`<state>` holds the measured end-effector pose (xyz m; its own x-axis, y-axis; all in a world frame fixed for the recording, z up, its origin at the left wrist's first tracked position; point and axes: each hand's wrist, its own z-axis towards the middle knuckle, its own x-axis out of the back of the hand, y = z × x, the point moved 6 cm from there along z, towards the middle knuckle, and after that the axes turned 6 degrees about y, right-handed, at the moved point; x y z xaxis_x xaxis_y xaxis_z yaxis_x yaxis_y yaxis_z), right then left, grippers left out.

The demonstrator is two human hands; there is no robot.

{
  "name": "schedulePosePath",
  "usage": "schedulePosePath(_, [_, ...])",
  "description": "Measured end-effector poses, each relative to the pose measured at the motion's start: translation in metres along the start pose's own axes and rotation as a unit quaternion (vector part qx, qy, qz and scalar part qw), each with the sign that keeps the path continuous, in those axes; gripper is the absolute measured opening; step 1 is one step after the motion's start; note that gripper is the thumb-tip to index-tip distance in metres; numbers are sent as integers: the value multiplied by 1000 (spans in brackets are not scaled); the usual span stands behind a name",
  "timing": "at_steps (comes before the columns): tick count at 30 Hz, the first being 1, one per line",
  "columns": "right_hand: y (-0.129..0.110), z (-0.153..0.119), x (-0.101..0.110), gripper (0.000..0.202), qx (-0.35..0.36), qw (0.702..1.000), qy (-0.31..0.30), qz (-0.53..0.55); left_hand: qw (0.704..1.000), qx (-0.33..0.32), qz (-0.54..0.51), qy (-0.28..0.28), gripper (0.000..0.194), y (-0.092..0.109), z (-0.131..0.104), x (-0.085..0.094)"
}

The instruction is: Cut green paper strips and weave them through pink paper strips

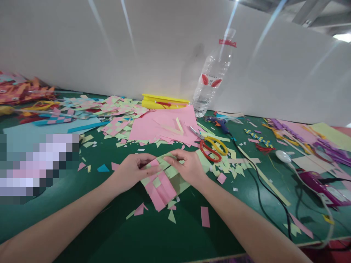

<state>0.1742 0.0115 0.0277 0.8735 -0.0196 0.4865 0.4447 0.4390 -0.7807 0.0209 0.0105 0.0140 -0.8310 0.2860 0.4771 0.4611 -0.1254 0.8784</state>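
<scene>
A woven piece of pink and pale green paper strips (161, 188) is held between my two hands over the green table. My left hand (136, 170) pinches its upper left edge, thumb on top. On the other side, my right hand (189, 166) has its thumb and fingers closed on the pale green strips. Pink strips hang toward me from the lower side of the weave. Scissors with red and yellow handles (214, 148) lie just beyond my right hand, beside a large pink sheet (161, 126).
A clear bottle (211, 78) stands by the grey partition. A glue gun (219, 123) trails a black cable down the right side. Woven paper pieces (117, 109) are heaped at back left. Paper scraps (233, 166) surround my hands. A purple device (323, 188) sits far right.
</scene>
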Motion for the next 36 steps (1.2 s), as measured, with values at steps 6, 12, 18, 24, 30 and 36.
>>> schedulePosePath(6, [7,1,1,32,-61,996,8,63,999,5,33,17,34,-4,1,2])
schedulePosePath(12, [16,5,-1,31,-132,986,-26,100,991,6,38,125,34,-4,-2,19])
schedulePosePath(18, [0,5,6,20,-53,995,23,81,996,18,-24,79,31,-6,-1,10])
schedulePosePath(24, [-23,-2,8,13,96,994,48,36,994,22,-87,60,35,-5,-4,3])
schedulePosePath(30, [-36,-7,4,13,201,978,42,43,994,-8,-73,76,24,6,-6,6])
schedulePosePath(36, [-16,-1,2,42,43,996,-20,76,992,17,-42,118,28,4,-5,15])
